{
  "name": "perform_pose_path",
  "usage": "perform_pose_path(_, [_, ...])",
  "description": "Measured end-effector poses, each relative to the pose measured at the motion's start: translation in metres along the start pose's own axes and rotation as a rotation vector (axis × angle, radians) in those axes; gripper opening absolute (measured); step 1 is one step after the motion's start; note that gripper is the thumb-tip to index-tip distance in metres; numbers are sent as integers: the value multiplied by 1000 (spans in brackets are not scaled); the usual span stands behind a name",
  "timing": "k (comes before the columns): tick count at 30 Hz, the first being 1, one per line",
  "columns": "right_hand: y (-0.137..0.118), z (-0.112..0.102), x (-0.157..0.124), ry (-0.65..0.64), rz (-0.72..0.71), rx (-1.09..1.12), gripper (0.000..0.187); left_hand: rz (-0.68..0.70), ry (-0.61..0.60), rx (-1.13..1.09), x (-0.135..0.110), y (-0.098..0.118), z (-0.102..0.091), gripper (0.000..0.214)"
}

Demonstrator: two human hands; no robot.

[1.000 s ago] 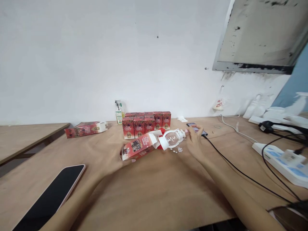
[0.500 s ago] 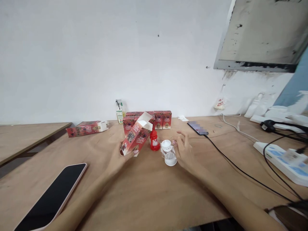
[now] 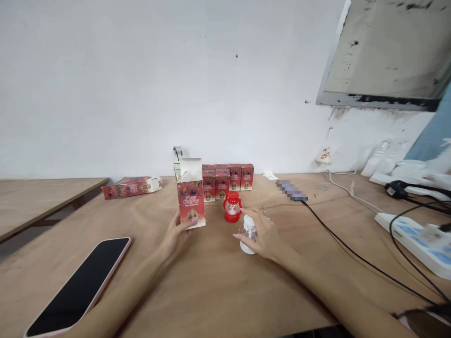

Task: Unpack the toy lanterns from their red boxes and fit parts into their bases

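My left hand is closed around the lower part of a red "Merry Christmas" box. The box is upright, with its white top flap raised. My right hand hovers at a white mini lantern, thumb and fingers apart. It hides part of the lantern, and I cannot tell whether it touches it. Just beyond those fingertips, a red mini lantern stands between the box and the right hand.
Several red boxes stand near the wall. Another red box lies on its side at left. A phone is by my left forearm. A cabled, pixelated device and a power strip are on the right.
My left hand has turned the box from tilted to upright, its printed front now facing me. My right hand has moved from the white lantern's right side to in front of it, fingers spread.
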State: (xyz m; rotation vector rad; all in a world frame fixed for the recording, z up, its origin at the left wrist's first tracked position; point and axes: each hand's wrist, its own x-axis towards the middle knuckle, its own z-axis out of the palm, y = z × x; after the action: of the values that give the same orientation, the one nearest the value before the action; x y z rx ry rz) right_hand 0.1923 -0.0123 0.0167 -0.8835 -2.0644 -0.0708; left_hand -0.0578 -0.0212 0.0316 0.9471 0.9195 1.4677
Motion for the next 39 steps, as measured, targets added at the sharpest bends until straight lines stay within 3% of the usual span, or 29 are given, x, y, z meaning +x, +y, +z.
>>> perform_pose_path(6, [12, 11, 4, 65, 46, -104, 56, -393, -42, -289, -8, 5, 10, 36])
perform_pose_path(8, [10, 10, 3, 139, 11, -181, 53, -399, -119, -343, -14, 3, 16, 37])
perform_pose_path(11, [-4, 7, -2, 254, -212, -169, 45, -349, -252, -386, -24, -1, 22, 39])
perform_pose_path(13, [-19, 8, -6, 229, -363, -78, 45, -315, -301, -395, -29, -5, 24, 39])
perform_pose_path(15, [-32, 10, -9, 155, -395, -3, 46, -285, -322, -375, -32, -8, 24, 35])
perform_pose_path(19, [-43, 13, -11, 58, -257, 156, 39, -284, -350, -297, -34, -13, 23, 28])
perform_pose_path(25, [-39, 15, -15, -144, 10, 570, 32, -330, -348, -261, -40, -11, 26, 31])
perform_pose_path(33, [-39, 15, -15, -291, 193, 839, 29, -362, -252, -221, -34, -19, 20, 39])
perform_pose_path(39, [-40, 12, -11, -231, 255, 931, 28, -393, -230, -209, -36, -22, 21, 46])
